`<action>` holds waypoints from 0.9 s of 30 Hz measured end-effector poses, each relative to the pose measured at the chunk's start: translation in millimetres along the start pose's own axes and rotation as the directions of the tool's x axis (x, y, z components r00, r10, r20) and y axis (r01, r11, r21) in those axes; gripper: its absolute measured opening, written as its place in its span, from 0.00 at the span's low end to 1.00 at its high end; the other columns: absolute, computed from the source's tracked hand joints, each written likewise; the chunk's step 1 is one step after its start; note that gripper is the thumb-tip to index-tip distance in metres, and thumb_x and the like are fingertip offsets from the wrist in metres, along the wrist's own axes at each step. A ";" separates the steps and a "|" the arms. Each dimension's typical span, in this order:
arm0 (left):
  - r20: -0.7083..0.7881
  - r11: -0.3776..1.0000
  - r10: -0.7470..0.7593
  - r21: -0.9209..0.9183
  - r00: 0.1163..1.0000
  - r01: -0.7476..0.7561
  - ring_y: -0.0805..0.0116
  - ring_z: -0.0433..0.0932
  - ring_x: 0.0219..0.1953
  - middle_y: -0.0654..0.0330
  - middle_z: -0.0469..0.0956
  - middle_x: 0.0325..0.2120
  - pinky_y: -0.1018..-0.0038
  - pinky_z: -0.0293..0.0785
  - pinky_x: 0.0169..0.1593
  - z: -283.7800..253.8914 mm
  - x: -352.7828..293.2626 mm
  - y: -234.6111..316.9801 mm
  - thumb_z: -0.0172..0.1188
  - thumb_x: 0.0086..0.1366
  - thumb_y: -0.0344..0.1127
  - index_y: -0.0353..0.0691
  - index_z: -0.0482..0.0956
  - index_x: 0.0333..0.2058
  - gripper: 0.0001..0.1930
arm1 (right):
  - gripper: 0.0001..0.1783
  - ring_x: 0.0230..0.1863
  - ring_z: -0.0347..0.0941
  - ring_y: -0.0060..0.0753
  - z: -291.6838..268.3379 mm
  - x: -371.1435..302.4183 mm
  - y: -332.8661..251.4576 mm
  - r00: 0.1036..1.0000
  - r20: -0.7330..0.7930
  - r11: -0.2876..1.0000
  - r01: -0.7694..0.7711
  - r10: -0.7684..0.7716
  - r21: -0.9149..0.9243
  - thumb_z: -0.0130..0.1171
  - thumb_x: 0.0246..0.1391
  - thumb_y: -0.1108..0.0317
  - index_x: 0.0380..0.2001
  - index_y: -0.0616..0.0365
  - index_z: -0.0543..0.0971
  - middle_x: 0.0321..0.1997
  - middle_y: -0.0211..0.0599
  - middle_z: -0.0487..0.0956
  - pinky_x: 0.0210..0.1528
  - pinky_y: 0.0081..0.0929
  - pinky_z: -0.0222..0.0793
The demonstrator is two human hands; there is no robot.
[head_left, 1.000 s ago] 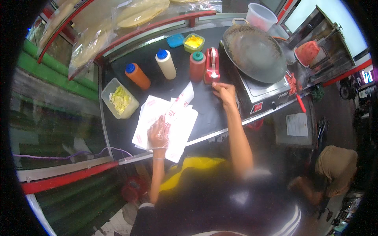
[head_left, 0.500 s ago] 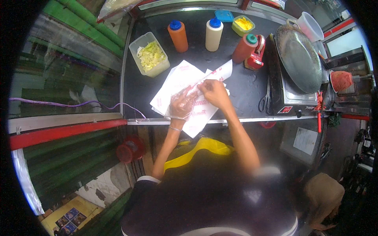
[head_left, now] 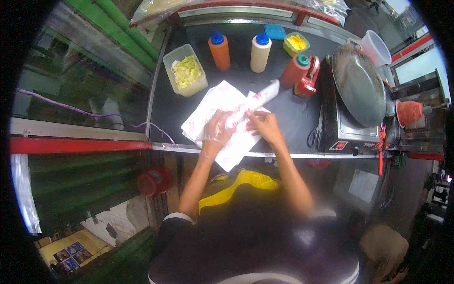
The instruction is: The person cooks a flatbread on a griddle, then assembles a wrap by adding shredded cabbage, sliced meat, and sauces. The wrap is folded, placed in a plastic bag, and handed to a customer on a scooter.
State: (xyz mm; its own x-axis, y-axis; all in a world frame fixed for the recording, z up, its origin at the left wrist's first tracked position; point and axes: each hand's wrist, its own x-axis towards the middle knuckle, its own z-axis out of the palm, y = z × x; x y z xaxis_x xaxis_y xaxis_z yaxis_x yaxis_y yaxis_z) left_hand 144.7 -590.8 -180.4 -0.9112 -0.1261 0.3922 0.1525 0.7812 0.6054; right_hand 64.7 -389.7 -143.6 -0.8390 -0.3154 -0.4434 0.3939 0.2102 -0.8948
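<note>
A rolled paper wrapper (head_left: 261, 98), white with red print, slants across a stack of matching paper sheets (head_left: 201, 116) at the front edge of the black counter. My left hand (head_left: 218, 128), in a clear plastic glove, is closed around the lower left part of the roll. My bare right hand (head_left: 265, 126) grips the roll's near side further along, with bent fingers pressed to the paper. Whatever is inside the roll is hidden by the paper. The stack's near corner hangs over the counter's front edge.
Behind stand a box of chopped lettuce (head_left: 186, 75), an orange sauce bottle (head_left: 220, 54), a cream sauce bottle (head_left: 260, 54) and a tub of yellow slices (head_left: 296, 43). To the right are a red sauce bottle (head_left: 294, 72), scissors (head_left: 315, 132) and a stove with a large pan (head_left: 358, 87).
The paper has gone from a loose, raised flap to a tighter tube lying lower. My right hand has opened its fist somewhat and turned along the roll. The whole view has shifted slightly.
</note>
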 end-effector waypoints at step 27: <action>0.048 0.570 -0.243 -0.801 0.969 0.183 0.72 0.86 0.47 0.60 0.89 0.47 0.69 0.84 0.51 -17.2 33.3 39.5 0.80 0.63 0.31 0.39 0.84 0.54 0.22 | 0.19 0.44 0.89 0.41 18.3 2.9 -115.4 0.698 0.386 0.746 0.665 -0.604 -0.036 0.77 0.62 0.58 0.49 0.60 0.89 0.43 0.44 0.91 0.49 0.37 0.81</action>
State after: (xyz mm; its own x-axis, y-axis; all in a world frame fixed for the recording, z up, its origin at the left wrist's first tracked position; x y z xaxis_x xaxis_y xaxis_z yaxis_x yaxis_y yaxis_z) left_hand 126.9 -574.6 -131.5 -0.9382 -0.2827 0.1998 0.2272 -0.0672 0.9715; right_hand 23.7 -431.9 -42.6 -0.6780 -0.7042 0.2106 -0.2780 -0.0196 -0.9604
